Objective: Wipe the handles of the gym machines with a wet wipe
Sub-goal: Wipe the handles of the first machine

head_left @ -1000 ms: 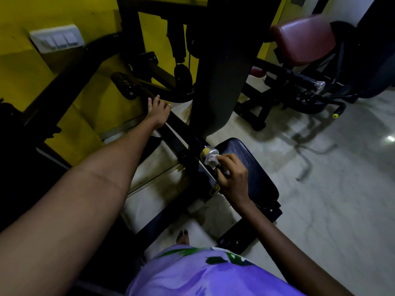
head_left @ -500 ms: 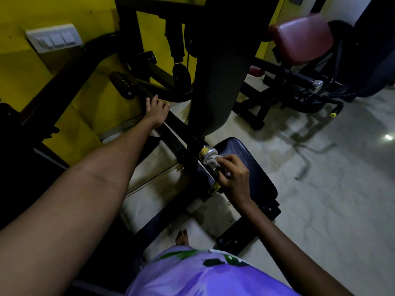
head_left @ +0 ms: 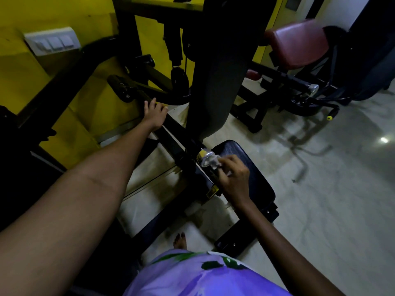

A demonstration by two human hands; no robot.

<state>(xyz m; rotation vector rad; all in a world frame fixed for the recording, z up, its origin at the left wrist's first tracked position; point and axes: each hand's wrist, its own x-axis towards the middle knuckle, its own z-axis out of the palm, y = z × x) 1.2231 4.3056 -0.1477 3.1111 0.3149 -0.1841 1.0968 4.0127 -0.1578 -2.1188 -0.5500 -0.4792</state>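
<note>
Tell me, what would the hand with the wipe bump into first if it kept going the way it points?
The right hand, pinching the crumpled white wet wipe, points at the shiny silver knob beside the black padded seat. It would probably meet that knob first; the wipe already touches it.

At ten o'clock a white switch plate [head_left: 52,41] sits on the yellow wall [head_left: 25,67]. A maroon padded seat [head_left: 297,42] stands at two o'clock. Pale marble floor [head_left: 333,189] spreads toward four o'clock.

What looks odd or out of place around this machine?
Nothing stands out. The right hand presses a wet wipe on the silver knob beside the black seat pad; the left hand rests on the frame bar.
</note>
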